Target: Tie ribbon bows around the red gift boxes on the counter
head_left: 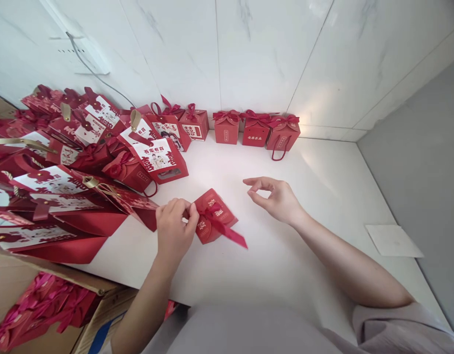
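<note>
A small red gift box (227, 211) with gold print stands on the white tabletop, turned at an angle. Round its top runs a dark pink ribbon (230, 233), one tail of which hangs out toward the lower right. At the box's left side, my left hand (175, 223) is closed in a pinch on the ribbon's other end, mostly hidden by the fingers. My right hand (274, 196) hovers to the right of the box, apart from it. Its index finger and thumb are curved with a small gap between them, and nothing shows in them.
Many red gift boxes and bags (158, 160) crowd the left side. Several ribboned boxes (226, 130) line the tiled wall (256, 59). A cardboard box (97, 319) with more red boxes sits below left. A white sheet (392, 240) lies at the right edge.
</note>
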### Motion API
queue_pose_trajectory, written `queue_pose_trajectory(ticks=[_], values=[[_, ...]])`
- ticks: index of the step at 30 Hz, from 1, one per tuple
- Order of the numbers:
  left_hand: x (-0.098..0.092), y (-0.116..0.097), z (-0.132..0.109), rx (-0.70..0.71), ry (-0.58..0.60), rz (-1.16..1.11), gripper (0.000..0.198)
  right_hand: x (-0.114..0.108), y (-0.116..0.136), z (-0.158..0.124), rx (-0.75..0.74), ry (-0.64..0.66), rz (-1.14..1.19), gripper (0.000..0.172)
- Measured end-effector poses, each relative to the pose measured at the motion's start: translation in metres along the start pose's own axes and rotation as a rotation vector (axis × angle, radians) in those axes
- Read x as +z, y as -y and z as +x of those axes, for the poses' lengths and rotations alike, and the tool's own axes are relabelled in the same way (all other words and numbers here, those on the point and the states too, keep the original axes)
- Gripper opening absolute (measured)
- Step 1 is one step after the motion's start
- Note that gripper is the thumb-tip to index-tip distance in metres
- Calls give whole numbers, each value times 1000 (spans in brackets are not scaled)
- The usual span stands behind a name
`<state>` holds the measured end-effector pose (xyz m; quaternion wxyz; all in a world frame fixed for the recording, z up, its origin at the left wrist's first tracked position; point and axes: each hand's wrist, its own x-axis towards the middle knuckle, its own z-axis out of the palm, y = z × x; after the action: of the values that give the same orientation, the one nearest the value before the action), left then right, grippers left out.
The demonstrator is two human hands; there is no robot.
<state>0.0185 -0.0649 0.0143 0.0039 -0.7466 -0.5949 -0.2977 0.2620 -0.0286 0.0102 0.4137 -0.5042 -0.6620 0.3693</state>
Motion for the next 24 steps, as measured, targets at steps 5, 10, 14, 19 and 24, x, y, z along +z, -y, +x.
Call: queue_pose_trajectory(ticks=[5, 10, 14, 19, 24], values=[[-5, -2, 2, -83, 77, -157, 21, -4, 2, 4, -43, 167, 26, 26], [-8, 3, 0, -232, 11, -262, 21, 2, 1, 4, -91, 235, 40, 24], [-12, 14, -2, -327, 54, -258, 22, 12, 5, 5, -197, 310, 21, 22], [-22, 31, -7, -499, 355, -399, 38, 22, 16, 10, -303, 360, -42, 23], [-26, 48, -3, -514, 605, -696, 45, 29, 18, 14, -335, 396, -114, 16]])
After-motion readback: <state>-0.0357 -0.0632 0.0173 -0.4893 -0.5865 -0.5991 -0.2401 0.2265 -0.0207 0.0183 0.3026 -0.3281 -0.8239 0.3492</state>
